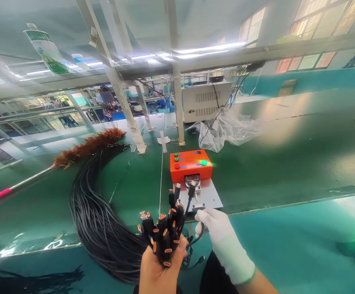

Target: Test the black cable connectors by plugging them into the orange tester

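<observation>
My bare left hand [162,261] is wrapped round a bunch of black USB-C cables [165,232], their plugs with orange inside pointing up. Some plugs stand higher than the rest, close to the metal plate. My right hand [216,230], in a white knitted glove, pinches a single black cable [201,232] just right of the bunch. Beyond both hands, an orange box [191,165] with green and red buttons and a lit green lamp stands on the table. A digital gauge [192,180] is mounted before it on the metal plate [209,195].
The long bundle of black cables [88,204] curves over the green table [134,175] and its front edge. A brown feather duster [88,147] lies at left. Shelf posts [177,102], clear plastic bags [223,130] and a grey metal cabinet [206,102] stand behind.
</observation>
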A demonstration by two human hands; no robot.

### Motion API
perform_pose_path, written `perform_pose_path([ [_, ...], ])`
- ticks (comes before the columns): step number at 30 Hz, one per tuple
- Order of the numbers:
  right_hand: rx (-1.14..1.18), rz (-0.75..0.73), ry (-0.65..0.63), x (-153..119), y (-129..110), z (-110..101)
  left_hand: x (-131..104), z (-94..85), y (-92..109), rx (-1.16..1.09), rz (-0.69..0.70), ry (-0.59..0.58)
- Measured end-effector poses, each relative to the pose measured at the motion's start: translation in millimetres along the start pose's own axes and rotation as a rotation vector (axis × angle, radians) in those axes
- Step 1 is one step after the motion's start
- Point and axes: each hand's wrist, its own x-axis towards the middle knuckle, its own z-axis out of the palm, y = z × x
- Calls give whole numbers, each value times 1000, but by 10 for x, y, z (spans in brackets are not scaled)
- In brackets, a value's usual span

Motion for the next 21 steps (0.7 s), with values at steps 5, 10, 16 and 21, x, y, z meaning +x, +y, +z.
perform_pose_path([
  [5,21,8,0,34,27,16,26,-83,-123,-2,-58,33],
  [10,-10,7,-43,43,95,4,66,-155,-29,-46,-43,-48],
  [16,-758,-27,54,-173,17,-271,66,-189,38,-165,-176,-128],
  [21,-566,-369,171,-441,-358,-254,60,-191,-13,-167,-164,-216],
])
